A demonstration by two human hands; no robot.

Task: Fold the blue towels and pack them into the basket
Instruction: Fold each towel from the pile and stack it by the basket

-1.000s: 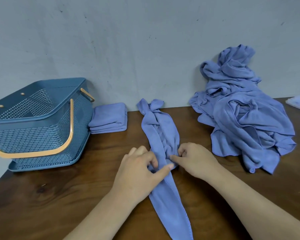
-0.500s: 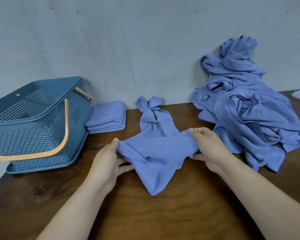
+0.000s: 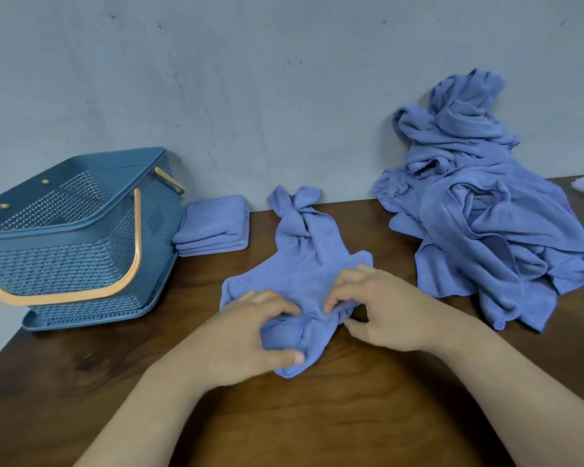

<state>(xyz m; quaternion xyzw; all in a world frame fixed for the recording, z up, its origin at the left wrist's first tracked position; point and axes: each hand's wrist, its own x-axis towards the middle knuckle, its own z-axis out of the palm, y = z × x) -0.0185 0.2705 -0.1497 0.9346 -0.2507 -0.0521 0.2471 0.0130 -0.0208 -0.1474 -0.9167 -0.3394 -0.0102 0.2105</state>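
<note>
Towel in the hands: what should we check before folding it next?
1. Left hand and right hand both grip the towel: ok.
2. Towel lies flat: not ok, its far end is twisted and bunched.
3. Bare table on the near side of the towel: ok.
4. Pile lies apart from the towel: ok.
5. Basket has an open top and its front handle is down: ok.
6. Room left in the basket: cannot tell, its floor is hidden.
</note>
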